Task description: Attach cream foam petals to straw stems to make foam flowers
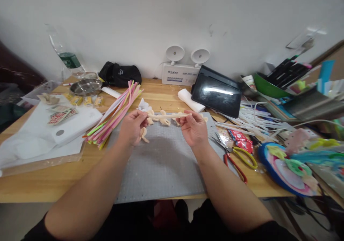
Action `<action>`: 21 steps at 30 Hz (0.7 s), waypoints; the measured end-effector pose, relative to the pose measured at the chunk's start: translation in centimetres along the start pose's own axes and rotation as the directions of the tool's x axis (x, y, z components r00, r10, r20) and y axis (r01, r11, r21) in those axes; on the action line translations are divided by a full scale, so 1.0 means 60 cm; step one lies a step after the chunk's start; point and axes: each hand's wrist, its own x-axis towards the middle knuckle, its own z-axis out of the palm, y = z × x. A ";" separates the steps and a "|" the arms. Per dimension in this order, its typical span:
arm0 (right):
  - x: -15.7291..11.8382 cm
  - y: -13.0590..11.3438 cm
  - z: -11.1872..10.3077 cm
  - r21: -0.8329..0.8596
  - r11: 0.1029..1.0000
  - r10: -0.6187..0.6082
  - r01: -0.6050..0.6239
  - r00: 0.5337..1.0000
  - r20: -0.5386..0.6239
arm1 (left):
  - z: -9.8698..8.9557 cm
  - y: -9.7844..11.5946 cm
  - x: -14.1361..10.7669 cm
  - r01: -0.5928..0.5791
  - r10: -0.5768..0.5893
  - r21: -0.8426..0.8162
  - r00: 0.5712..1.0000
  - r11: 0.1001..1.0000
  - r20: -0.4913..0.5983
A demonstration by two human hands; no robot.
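The left grip (130, 129) and right grip (195, 129) are bare hands — fingers, wrists and forearms (92, 178) all uncovered. Well behind each grip, near the elbow, a plain black sleeve begins: the left sleeve (36, 230) and the right sleeve (276, 231). Below and between the grips, black clothing (131, 219) covers the lap — its details lost in shadow.

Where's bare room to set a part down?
Grey mat, nearer the wearer than left hand and right hand; also wood between pipe cleaners and light box. Crowded: mat's far edge with pale pieces, right side with red packets, blue-rimmed disc.
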 end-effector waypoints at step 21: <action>-0.083 -0.077 0.010 -0.329 0.944 0.044 -0.005 0.993 0.109 | -0.011 0.059 -0.045 -0.483 0.136 0.760 0.870 0.436 0.475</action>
